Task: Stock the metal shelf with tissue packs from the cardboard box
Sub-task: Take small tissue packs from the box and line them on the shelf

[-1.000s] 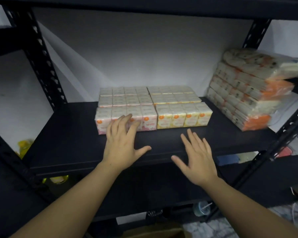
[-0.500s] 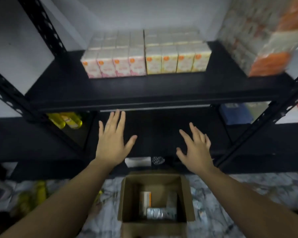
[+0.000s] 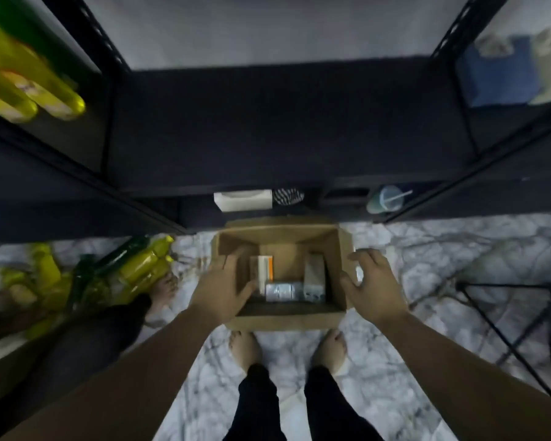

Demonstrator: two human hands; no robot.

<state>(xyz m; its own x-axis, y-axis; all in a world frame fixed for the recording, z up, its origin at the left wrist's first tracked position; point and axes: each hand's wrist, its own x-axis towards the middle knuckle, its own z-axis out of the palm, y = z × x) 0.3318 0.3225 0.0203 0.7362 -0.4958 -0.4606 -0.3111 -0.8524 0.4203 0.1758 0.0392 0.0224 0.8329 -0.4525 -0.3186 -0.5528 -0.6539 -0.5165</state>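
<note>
An open cardboard box [image 3: 287, 319] stands on the marble floor in front of the black metal shelf [image 3: 283, 128]. Inside it lie a few tissue packs: an orange-and-white pack [image 3: 264, 269] on its edge at the left, a silvery pack [image 3: 280, 291] at the front, and a grey pack [image 3: 315, 275] at the right. My left hand [image 3: 225, 288] hovers over the box's left side with relaxed fingers, holding nothing. My right hand [image 3: 373, 281] hangs just outside the box's right wall, fingers spread, empty.
Yellow and green bottles [image 3: 134, 265] lie on the floor at the left, more on the left shelf [image 3: 29, 87]. A plastic cup with a straw [image 3: 387, 200] and a white box [image 3: 242, 200] sit under the shelf. Blue packs [image 3: 500, 74] are at the upper right. My bare feet [image 3: 288, 345] stand behind the box.
My view has tilted down from the stocked upper shelf to the floor. Both hands have dropped from shelf height down to the cardboard box, the left one over its opening.
</note>
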